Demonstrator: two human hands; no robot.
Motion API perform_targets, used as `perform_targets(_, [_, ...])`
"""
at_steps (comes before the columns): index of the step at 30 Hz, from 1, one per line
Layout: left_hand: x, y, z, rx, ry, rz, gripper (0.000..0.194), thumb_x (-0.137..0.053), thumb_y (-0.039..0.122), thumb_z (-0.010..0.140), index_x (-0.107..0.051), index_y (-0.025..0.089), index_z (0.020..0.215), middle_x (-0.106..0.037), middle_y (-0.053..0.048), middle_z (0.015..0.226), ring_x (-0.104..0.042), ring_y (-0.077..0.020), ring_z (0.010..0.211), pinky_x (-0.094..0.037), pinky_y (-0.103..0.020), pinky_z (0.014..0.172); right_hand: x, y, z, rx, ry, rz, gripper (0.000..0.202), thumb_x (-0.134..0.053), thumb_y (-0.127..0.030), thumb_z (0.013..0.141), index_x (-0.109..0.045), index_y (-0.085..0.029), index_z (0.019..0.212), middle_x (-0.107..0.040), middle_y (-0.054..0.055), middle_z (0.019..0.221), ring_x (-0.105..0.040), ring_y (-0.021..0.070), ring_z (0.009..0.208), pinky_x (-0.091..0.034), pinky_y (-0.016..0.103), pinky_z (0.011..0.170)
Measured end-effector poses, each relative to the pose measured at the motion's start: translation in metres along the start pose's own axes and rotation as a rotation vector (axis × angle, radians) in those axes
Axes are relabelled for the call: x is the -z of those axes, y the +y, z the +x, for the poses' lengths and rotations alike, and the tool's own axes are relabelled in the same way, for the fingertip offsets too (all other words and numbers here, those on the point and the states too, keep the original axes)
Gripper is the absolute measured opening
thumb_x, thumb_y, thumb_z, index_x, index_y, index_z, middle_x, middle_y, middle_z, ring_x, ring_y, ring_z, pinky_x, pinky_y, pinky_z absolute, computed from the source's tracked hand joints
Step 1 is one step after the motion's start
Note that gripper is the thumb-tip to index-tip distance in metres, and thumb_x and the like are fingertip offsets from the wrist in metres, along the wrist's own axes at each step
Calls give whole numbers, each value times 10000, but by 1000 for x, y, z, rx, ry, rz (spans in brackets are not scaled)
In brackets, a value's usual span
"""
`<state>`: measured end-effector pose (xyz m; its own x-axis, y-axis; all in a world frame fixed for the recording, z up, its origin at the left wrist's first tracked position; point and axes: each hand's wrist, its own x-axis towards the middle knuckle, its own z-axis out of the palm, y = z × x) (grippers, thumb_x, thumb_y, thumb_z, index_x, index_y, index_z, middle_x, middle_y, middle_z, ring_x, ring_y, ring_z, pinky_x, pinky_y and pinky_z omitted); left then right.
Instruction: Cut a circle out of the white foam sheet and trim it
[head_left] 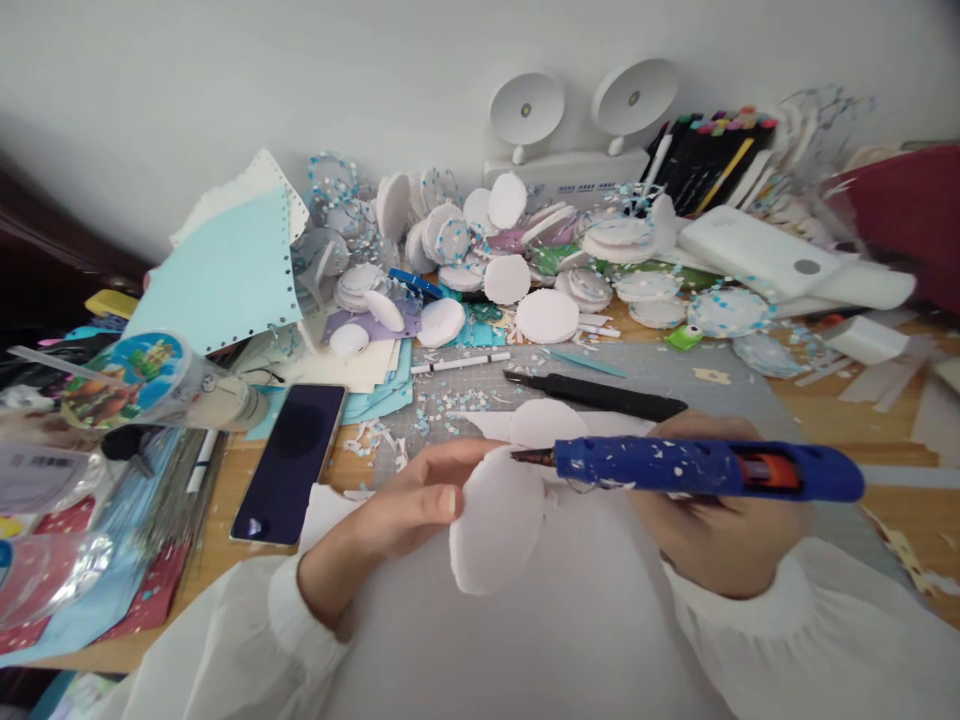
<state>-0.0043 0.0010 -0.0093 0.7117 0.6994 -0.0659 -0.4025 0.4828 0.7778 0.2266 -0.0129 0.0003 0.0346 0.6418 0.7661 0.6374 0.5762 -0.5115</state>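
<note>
My left hand (412, 500) pinches a white, roughly round disc (499, 530) with uneven edges, thumb on its face and fingers behind it. My right hand (720, 530) is wrapped round a blue pen-shaped glue gun (652, 468) with an orange-red trigger. Its dark, pointed tip lies at the disc's upper right edge; whether it touches cannot be made out. Another white disc (547, 425) is on the grey cutting mat just behind the tip. A black craft knife (600, 393) lies past my hands, close to a white pen (461, 363).
Piled white discs (547, 315) and bead-like blue garlands line the wall below a twin-headed lamp (566, 180). At left are a phone (291, 465), a lidded drink cup (142, 380) with a straw, and turquoise paper (225, 270). Black markers (712, 170) stand back right.
</note>
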Motion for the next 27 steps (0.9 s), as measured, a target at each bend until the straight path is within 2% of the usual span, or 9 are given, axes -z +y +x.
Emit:
perform_targets(7, [-8,7,2,-25,21,4,438,-752,451,692,-717,248,1079,-714,-86,1055,-661,-236,947,-493,-274,794,0,1,-1,-7,-15,-59,189,-627,-149,719,-460,-236,712,-504,-53,536,-505,123,451,-421,257,424])
perform_targets(15, [-7,7,1,-15,17,28,452,-743,492,685,-715,271,1079,-709,-69,1071,-649,-228,952,-483,-268,791,1,2,-2,-24,-17,-50,175,-628,-149,719,-481,-245,718,-515,-44,537,-511,135,453,-415,276,423])
perform_targets(18, [-3,3,-1,7,17,37,546,-745,539,656,-693,253,1119,-706,-88,1062,-649,-237,925,-481,-282,771,2,4,-5,-60,-18,-42,172,-649,-161,702,-498,-235,737,-535,-35,554,-522,133,461,-424,270,427])
perform_targets(22, [3,-1,-2,42,32,75,713,-740,621,598,-662,190,1160,-687,-129,1065,-640,-259,898,-478,-307,758,3,5,-5,-36,-15,-99,181,-648,-141,689,-492,-227,717,-546,-35,543,-523,126,453,-408,254,423])
perform_targets(27, [1,0,-2,7,63,70,661,-739,611,608,-679,213,1132,-690,-123,1052,-639,-281,919,-476,-316,747,3,5,-2,29,11,-163,161,-636,-158,698,-489,-224,705,-543,-33,558,-516,129,462,-404,261,435])
